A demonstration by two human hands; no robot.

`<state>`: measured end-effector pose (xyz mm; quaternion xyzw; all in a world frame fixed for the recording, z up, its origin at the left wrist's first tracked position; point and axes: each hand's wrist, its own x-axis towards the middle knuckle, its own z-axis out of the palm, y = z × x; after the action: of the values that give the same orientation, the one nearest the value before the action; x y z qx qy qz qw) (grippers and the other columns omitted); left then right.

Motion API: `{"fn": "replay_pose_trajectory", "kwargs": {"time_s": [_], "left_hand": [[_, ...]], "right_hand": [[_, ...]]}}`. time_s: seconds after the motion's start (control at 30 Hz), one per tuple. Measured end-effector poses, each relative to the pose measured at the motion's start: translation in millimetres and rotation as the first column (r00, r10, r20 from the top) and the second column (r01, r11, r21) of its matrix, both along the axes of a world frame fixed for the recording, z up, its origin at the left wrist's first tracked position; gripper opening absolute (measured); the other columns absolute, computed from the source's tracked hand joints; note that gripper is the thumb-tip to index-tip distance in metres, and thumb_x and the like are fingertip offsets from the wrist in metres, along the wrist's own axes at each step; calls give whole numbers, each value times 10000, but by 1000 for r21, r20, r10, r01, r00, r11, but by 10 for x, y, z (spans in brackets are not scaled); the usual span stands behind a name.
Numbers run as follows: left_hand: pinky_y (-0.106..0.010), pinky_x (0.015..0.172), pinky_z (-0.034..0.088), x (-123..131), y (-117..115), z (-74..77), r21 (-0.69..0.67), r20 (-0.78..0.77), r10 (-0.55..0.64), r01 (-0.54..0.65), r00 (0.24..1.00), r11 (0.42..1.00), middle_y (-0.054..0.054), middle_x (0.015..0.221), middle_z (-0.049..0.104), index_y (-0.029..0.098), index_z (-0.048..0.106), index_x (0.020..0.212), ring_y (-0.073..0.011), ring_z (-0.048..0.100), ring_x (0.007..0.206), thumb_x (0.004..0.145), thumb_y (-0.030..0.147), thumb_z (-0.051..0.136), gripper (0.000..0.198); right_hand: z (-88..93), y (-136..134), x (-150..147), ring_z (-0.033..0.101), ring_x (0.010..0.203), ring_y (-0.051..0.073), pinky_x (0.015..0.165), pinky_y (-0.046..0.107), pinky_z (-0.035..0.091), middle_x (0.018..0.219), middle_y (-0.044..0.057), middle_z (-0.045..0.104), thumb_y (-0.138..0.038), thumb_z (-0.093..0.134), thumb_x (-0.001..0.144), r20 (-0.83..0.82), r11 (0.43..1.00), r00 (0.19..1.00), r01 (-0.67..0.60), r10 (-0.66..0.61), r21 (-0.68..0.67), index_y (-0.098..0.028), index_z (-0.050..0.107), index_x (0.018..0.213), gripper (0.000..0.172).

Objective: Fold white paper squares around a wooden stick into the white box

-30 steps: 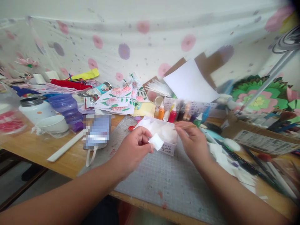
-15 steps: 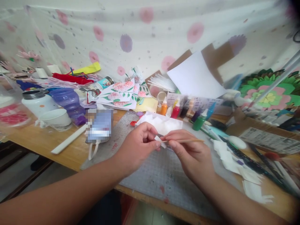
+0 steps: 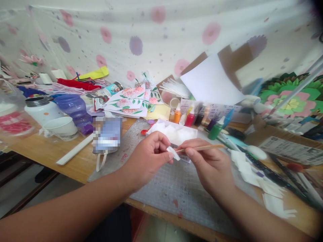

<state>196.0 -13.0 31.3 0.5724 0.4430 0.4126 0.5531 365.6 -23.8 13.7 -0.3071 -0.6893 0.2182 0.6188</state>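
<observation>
My left hand (image 3: 152, 156) is closed, pinching a small white strip of paper (image 3: 176, 155) between thumb and fingertips. A thin wooden stick (image 3: 202, 148) is gripped by my right hand (image 3: 210, 164), its left end meeting the strip. Both hands hang over a grey cutting mat (image 3: 161, 188). Just behind them lies a white paper tray (image 3: 174, 132) with soft white pieces in it. To the right of my right hand, several white paper pieces (image 3: 248, 173) lie in a row along the mat's edge.
A phone with a blurred screen (image 3: 107, 136) and cable lies left. Farther left are a white cup (image 3: 60, 127) and a purple bottle (image 3: 72, 109). Paint bottles (image 3: 189, 116) stand at the back. A cardboard box (image 3: 287, 141) and a brush (image 3: 295, 168) are at right.
My right hand has shifted slightly right, and the stick tilts up more at its right end. More of the white strip shows. My left hand has barely moved.
</observation>
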Motion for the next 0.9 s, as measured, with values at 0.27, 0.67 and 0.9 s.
{"fn": "replay_pose_trajectory", "kwargs": {"time_s": [0.27, 0.67, 0.9], "left_hand": [[-266, 670, 429, 3, -5, 6, -10, 10, 6, -6, 1000, 1000, 53, 673, 621, 199, 498, 841, -124, 592, 666, 723, 164, 679, 219], [-263, 686, 453, 18, -20, 31, -11, 91, 12, -11, 996, 1000, 44, 673, 632, 189, 513, 808, -122, 612, 659, 713, 153, 693, 207], [-257, 684, 455, 14, -10, 14, -12, 75, 13, -12, 997, 1000, 56, 663, 619, 188, 514, 818, -117, 617, 657, 726, 166, 704, 211]], "right_hand": [[-14, 3, -12, 711, 756, 161, 671, 280, 587, 804, 20, 767, -110, 629, 860, -34, 999, 999, -27, 26, -26, -229, 748, 833, 170], [6, -3, 13, 720, 783, 172, 681, 297, 592, 818, 27, 773, -123, 625, 870, 47, 1000, 999, -6, 5, 5, -238, 755, 862, 173], [-2, -18, 9, 720, 807, 177, 710, 313, 595, 832, 37, 770, -109, 617, 873, 48, 999, 999, -21, 19, 27, -235, 744, 891, 180]]}}
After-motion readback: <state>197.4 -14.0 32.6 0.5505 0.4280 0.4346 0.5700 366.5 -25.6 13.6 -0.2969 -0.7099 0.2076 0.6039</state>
